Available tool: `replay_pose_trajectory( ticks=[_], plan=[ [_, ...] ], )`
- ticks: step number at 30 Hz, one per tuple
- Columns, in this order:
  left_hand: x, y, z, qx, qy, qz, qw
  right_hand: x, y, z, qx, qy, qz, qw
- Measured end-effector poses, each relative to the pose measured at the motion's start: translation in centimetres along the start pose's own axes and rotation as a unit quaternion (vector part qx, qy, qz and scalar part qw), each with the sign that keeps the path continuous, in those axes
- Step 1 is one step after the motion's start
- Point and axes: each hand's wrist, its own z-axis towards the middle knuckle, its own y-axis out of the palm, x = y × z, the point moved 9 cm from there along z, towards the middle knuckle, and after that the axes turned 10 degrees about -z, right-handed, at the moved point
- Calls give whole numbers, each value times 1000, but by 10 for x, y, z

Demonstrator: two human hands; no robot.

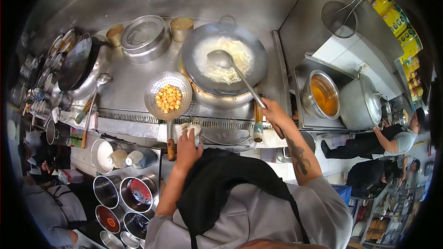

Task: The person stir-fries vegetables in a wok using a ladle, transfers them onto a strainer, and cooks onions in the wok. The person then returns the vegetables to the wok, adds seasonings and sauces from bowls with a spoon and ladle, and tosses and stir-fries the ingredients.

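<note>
My right hand [274, 112] is wrapped around the long handle of a ladle [220, 58]. The ladle's bowl is down in a large wok [194, 71] on the burner, over pale, steaming strips of food [233, 70] in whitish liquid. My left hand [188, 150] lies at the counter's front edge, fingers spread, against a folded whitish cloth [190, 131]. Just left of it is the wooden handle of a perforated strainer [152, 93], which holds golden-brown cubes [168, 98]. The hand appears apart from that handle.
Left stand a lidded metal pot [145, 41], another wok [76, 64] and a second ladle [103, 79]. Sauce pots [107, 191] sit lower left. On the right are a bowl of orange liquid [324, 94] and a big pot [362, 103]. Other people [385, 140] stand on both sides.
</note>
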Motion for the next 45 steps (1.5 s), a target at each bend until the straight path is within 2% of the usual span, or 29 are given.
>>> replay_pose_trajectory(
  ticks=[1,3,5,6,7,9,11,12,14,18,19,22,23,26,27,30,31,35,36,37,39,41,42,45],
  plan=[
    [1,2,-1,-36,-3,-58,998,1,-8,11,77,-47,-73,993],
    [9,2,-10,-105,-17,-175,979,-11,-13,21,216,-142,-213,942],
    [8,13,-22,-119,-14,-209,971,-5,-14,25,252,-115,-270,922],
    [9,20,-28,-127,-10,-226,966,-16,-13,24,218,-43,-263,939],
    [6,28,-34,-147,-43,-243,958,-16,-13,23,183,28,-254,949],
    [-2,42,-45,-178,-110,-274,939,-14,-17,24,140,-18,-183,973],
    [-15,51,-57,-146,-132,-322,926,-20,-23,12,76,-77,-34,994],
    [-17,49,-61,-132,-143,-346,918,-17,-30,11,70,-66,-5,995],
    [-22,49,-71,-124,-173,-309,927,-9,-41,13,60,-41,54,996],
    [-37,65,-88,-142,-178,-191,955,-18,-68,48,122,-70,-43,989],
    [-48,75,-96,-148,-187,-174,956,-7,-69,63,180,-108,-96,973],
    [-91,110,-131,-145,-230,-138,952,36,-34,83,111,-34,25,993],
    [-107,119,-146,-132,-252,-137,949,36,-22,76,42,-3,103,994],
    [-146,137,-196,-107,-327,-117,932,35,-24,49,-22,9,147,989],
    [-158,139,-216,-102,-355,-106,923,26,-32,35,-11,-9,134,991],
    [-182,154,-262,-116,-320,-133,931,7,-50,2,9,-45,116,992],
    [-194,163,-278,-122,-367,-150,910,18,-49,-1,19,-32,154,987],
    [-237,195,-339,-150,-538,-205,804,18,-40,14,-72,-22,102,992],
    [-245,200,-347,-156,-577,-217,772,19,-45,21,35,-114,-21,993],
    [-251,201,-343,-157,-566,-223,778,21,-39,27,139,-202,-145,959],
    [-260,202,-333,-152,-546,-241,788,1,-32,20,221,-233,-280,905],
    [-247,170,-292,-117,-464,-186,858,-4,-30,5,116,-159,-115,974],
    [-230,153,-272,-99,-422,-159,887,-3,-25,1,59,-118,-32,991],
    [-253,182,-269,-175,-365,-166,899,17,-19,10,-63,49,20,997]
  ],
)
